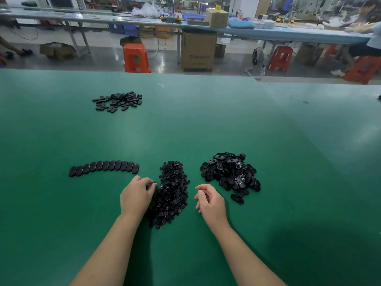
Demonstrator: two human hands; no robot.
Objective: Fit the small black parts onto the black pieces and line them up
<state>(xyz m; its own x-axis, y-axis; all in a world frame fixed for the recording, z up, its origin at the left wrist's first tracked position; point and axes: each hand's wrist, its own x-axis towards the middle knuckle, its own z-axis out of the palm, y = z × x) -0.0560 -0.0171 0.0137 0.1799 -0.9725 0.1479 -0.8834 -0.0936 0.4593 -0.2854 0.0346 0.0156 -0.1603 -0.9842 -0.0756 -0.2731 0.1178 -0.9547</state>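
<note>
Picking a small black part from the heap of small parts (172, 193), near the desk's (206, 120) front edge.

Left hand (137, 195) pinching at the heap's left rim; right hand (209, 200) loosely curled, holding nothing, between that heap and the pile of black pieces (231, 172). Probably reaching next for a piece, fitting, then extending the finished row (104, 168) leftward.
</note>
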